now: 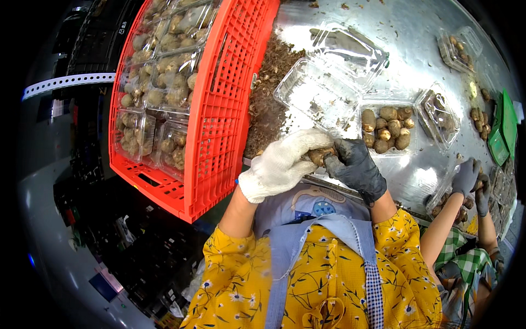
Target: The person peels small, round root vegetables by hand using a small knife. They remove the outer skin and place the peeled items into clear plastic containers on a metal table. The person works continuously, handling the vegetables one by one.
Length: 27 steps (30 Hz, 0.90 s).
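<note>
In front of my body, at the table's near edge, a small brown taro [318, 157] is held between both hands. My left hand [282, 164], in a white knit glove, closes around it from the left. My right hand [359, 170], in a black glove, pinches its right end. Just beyond the right hand lies an open clear clamshell box [388, 149] with several taros [390, 131] in it. Farther off to the left of that box sits another open clamshell [315, 90], with only bits of dirt in it. Parts of the taro are hidden by the fingers.
A red plastic crate [219, 109] stands at my left, stacked with filled clamshells [170, 71]. Brown peelings [268, 104] lie beside it. More boxes [438, 118] and loose taros [480, 122] are on the right, near a green scale [502, 129]. A co-worker's gloved hands [474, 183] hold a taro there.
</note>
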{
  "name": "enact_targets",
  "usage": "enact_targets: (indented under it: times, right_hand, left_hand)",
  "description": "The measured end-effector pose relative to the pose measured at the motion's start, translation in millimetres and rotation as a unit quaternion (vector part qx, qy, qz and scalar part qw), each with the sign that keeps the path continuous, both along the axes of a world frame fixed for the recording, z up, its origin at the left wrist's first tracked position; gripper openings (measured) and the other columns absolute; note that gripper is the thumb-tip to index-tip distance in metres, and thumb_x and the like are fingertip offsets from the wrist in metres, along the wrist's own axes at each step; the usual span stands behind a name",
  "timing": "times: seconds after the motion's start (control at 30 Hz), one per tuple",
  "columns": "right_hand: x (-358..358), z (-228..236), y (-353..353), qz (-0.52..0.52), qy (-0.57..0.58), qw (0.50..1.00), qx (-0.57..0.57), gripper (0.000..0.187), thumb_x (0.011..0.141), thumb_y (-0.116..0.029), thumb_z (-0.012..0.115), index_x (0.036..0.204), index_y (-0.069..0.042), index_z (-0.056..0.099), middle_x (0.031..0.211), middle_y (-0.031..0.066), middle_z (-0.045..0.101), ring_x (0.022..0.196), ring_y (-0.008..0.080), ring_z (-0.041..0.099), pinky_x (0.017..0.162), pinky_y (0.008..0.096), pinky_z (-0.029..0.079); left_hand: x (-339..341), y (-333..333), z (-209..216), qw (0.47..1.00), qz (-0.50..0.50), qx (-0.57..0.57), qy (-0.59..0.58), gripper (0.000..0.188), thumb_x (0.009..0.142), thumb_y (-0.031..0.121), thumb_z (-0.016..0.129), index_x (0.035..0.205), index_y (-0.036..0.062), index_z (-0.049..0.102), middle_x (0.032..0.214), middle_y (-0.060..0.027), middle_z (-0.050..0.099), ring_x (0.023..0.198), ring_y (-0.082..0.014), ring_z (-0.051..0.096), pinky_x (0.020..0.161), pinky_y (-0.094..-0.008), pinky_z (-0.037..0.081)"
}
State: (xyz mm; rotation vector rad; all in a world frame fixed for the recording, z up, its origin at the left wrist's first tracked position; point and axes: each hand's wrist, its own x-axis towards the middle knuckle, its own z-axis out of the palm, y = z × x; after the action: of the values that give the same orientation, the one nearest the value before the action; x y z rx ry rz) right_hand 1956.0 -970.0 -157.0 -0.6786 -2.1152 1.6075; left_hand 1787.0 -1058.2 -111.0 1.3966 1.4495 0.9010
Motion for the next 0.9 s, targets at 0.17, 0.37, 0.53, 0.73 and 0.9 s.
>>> enact_targets:
  times: [0.17, 0.37, 0.53, 0.73, 0.9]
  right_hand:
    - [10, -12, -6, -0.005, -0.007, 0.918, -0.396, 0.023, 0.084, -0.010, 0.057, 0.103, 0.003, 0.060, 0.079, 0.0057, 0.063, 0.069, 0.0131, 0.057, 0.065, 0.0291, 0.048]
    - [4, -11, -9, 0.000, 0.031, 0.945, -0.325, 0.015, 0.088, -0.007, 0.050, 0.096, 0.003, 0.057, 0.070, 0.0060, 0.060, 0.056, 0.0120, 0.057, 0.053, 0.0259, 0.049]
    - [2, 2, -6, -0.005, -0.017, 0.918, -0.396, 0.019, 0.087, -0.008, 0.053, 0.096, 0.007, 0.059, 0.072, 0.0029, 0.060, 0.066, 0.0077, 0.055, 0.058, 0.0236, 0.048]
    - [6, -20, -17, -0.086, 0.035, 0.925, -0.368, 0.025, 0.088, -0.010, 0.051, 0.104, 0.010, 0.054, 0.074, 0.0034, 0.059, 0.067, 0.0122, 0.058, 0.063, 0.0266, 0.050]
    - [0, -48, -25, -0.146, 0.054, 0.979, 0.135, 0.028, 0.087, -0.007, 0.053, 0.111, 0.007, 0.052, 0.080, 0.0068, 0.059, 0.070, 0.0121, 0.057, 0.063, 0.0261, 0.049]
  left_hand:
    - [-5, -9, -17, 0.992, 0.017, 0.015, -0.126, 0.045, 0.075, -0.014, 0.053, 0.118, -0.0025, 0.053, 0.117, -0.0130, 0.055, 0.097, -0.0184, 0.060, 0.083, -0.0295, 0.051]
    - [-6, -5, -10, 0.998, -0.008, -0.002, -0.068, 0.041, 0.077, -0.011, 0.057, 0.118, -0.0034, 0.053, 0.118, -0.0134, 0.054, 0.101, -0.0190, 0.058, 0.087, -0.0288, 0.049]
    - [-6, -8, -13, 0.994, 0.012, -0.007, -0.109, 0.043, 0.076, -0.013, 0.056, 0.118, -0.0040, 0.052, 0.118, -0.0145, 0.054, 0.104, -0.0198, 0.057, 0.089, -0.0299, 0.048]
    - [11, -10, -28, 0.920, 0.124, -0.050, -0.368, 0.046, 0.078, -0.012, 0.054, 0.123, -0.0072, 0.045, 0.123, -0.0138, 0.051, 0.112, -0.0199, 0.052, 0.096, -0.0315, 0.043]
    - [17, -10, -35, 0.954, 0.136, 0.014, -0.266, 0.050, 0.079, -0.011, 0.057, 0.126, -0.0072, 0.041, 0.123, -0.0145, 0.051, 0.112, -0.0200, 0.052, 0.097, -0.0323, 0.043]
